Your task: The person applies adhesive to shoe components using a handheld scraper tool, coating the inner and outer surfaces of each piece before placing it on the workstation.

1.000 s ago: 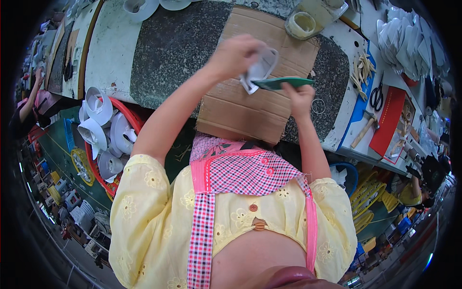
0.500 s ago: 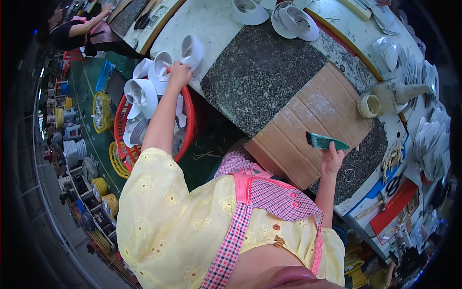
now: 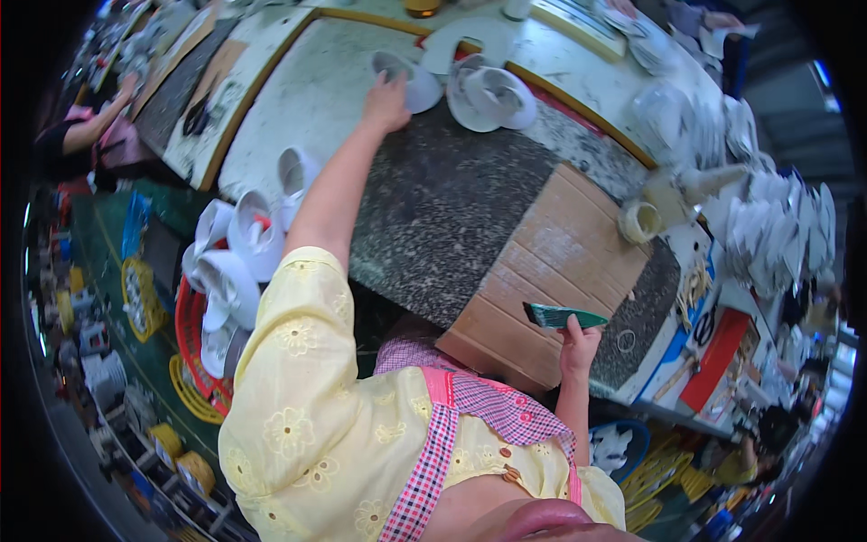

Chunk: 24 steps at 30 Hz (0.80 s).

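Observation:
My left hand [image 3: 386, 104] reaches far across the table, fingers closed over the rim of a white curled, visor-shaped piece [image 3: 423, 90]. Just right of it, more such white rolled pieces [image 3: 492, 98] rest together at the far edge of the dark speckled board [image 3: 433, 199]. My right hand [image 3: 579, 348] grips a flat brush with a green handle [image 3: 587, 319] and dark bristles pointing left. The brush is over the lower part of a brown cardboard sheet [image 3: 528, 262], which shows whitish smears.
A red basket [image 3: 188, 330] heaped with white curled pieces stands at left; another piece [image 3: 296, 172] sits by the table edge. An open pot [image 3: 639, 221] stands beside the cardboard. Stacked white sheets [image 3: 768, 230], scissors [image 3: 704, 327] and a red board [image 3: 715, 361] lie at right. Another person's arm [image 3: 104, 113] shows far left.
My left hand has let go of a white piece near the basket and moved far right to another one. The view has shifted. My right hand keeps the brush above the cardboard.

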Motion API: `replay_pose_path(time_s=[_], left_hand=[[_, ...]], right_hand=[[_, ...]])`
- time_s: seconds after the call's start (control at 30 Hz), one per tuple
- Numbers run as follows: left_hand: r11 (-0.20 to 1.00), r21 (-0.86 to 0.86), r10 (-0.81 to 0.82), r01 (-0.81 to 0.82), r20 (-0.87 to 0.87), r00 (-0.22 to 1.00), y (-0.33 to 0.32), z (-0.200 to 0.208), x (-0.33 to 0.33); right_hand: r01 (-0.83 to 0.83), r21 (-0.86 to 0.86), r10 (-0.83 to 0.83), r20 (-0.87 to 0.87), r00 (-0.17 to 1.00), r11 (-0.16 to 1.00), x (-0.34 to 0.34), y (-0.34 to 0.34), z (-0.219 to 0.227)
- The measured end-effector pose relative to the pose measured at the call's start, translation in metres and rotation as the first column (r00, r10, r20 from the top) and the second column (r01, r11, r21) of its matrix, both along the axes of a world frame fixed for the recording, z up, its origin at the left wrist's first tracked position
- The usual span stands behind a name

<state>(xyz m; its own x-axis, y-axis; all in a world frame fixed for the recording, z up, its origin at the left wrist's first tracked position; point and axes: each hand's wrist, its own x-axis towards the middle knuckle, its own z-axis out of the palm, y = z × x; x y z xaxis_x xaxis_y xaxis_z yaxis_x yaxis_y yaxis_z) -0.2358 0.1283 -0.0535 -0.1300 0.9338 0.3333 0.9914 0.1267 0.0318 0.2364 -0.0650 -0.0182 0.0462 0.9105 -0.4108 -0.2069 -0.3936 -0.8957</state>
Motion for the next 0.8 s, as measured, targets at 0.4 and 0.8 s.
replay_pose_path(time_s=[0.4, 0.8], left_hand=[[0.878, -0.272, -0.047, 0.393, 0.769, 0.637, -0.126, 0.074, 0.215], [0.877, -0.479, 0.324, 0.025, 0.63, 0.706, -0.142, 0.025, 0.282]], right_hand=[[0.107, 0.624, -0.51, 0.514, 0.69, 0.774, 0.061, 0.137, 0.039], [-0.268, 0.598, -0.455, 0.773, 0.442, 0.755, 0.092, 0.199, 0.025]])
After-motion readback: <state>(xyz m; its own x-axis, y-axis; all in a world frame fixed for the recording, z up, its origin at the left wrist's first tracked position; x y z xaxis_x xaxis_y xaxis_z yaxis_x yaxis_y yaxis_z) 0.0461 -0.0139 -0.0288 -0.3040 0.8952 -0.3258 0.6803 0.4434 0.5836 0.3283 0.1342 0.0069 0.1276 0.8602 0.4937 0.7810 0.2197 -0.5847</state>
